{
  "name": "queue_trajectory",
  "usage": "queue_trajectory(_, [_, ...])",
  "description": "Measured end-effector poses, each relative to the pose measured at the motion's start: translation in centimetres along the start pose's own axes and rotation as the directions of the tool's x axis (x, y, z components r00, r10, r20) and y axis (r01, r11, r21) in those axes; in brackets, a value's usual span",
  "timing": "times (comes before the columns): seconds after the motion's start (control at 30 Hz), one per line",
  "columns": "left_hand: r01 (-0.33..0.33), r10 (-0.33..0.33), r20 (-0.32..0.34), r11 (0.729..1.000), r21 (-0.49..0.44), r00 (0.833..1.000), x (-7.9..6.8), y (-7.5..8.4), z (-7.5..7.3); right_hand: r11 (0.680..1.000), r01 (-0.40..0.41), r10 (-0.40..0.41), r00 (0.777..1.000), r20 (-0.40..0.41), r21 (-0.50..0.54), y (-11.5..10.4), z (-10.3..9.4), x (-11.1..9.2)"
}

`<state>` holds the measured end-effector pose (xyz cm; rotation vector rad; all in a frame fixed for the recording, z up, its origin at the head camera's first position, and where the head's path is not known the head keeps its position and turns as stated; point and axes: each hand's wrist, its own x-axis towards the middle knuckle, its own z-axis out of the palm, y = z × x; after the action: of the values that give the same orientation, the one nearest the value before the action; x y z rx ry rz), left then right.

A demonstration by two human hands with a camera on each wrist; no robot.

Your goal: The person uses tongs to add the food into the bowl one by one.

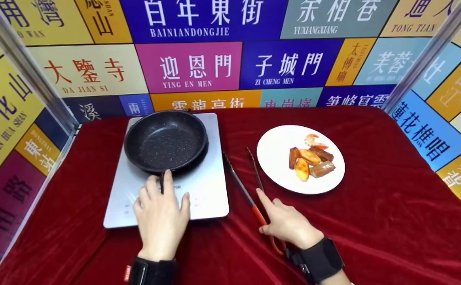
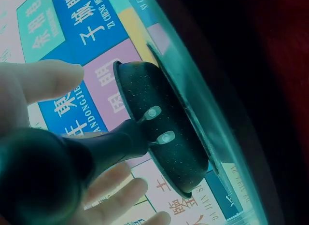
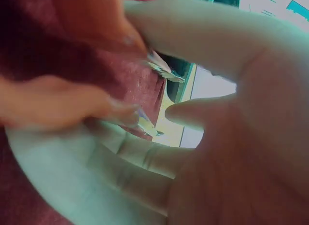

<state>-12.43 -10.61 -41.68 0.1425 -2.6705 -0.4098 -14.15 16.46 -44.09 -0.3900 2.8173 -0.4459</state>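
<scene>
A black speckled frying pan [image 1: 165, 140] sits on a silver induction cooktop [image 1: 208, 194], handle toward me. My left hand [image 1: 161, 217] lies over the pan handle [image 2: 113, 147]. Its index finger stretches toward the pan rim and the thumb stands apart. In the left wrist view the handle passes between the thumb and the loosely spread fingers. My right hand [image 1: 291, 225] holds metal tongs with orange-red grips [image 1: 258, 215], their arms spread and tips pointing away. In the right wrist view, thumb and fingers surround the tong grips [image 3: 53, 106].
Right of the tongs is a white plate [image 1: 272, 162] with a shrimp [image 1: 313, 140], yellow browned slices [image 1: 302, 170] and brown chunks [image 1: 322, 169]. A dark red cloth [image 1: 392, 206] covers the table. Behind stand panels [image 1: 190, 67] printed with large characters, with metal posts at the corners.
</scene>
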Motion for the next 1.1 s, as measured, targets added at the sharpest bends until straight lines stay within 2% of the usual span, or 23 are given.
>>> queue_trajectory(0.2, [0.041, -0.04, 0.072, 0.999, -0.001, 0.997, 0.0, -0.1, 0.1, 0.999, -0.04, 0.039, 0.997, -0.066, -0.011, 0.2, -0.4, -0.1])
queue_trajectory(0.5, [0.063, -0.054, 0.207, 0.997, -0.035, 0.977, -0.1, -0.7, -0.7, 0.998, -0.068, 0.069, 0.983, -0.172, 0.012, 0.8, -1.6, -0.2])
queue_trajectory(0.73, [0.072, -0.052, 0.279, 0.995, -0.064, 0.959, -0.5, -1.4, -1.1, 0.997, -0.08, 0.075, 0.982, -0.173, -0.023, 0.9, -3.3, -0.3])
queue_trajectory(0.9, [0.102, -0.076, 0.293, 0.992, -0.074, 0.953, -0.5, -1.5, -1.5, 0.998, -0.028, 0.018, 0.982, -0.185, -0.056, 1.0, -3.7, -0.6])
queue_trajectory(1.1, [0.103, -0.076, 0.316, 0.992, -0.07, 0.946, -0.4, -1.4, -2.0, 0.998, -0.018, 0.006, 0.98, -0.201, -0.056, 1.1, -3.8, -1.1])
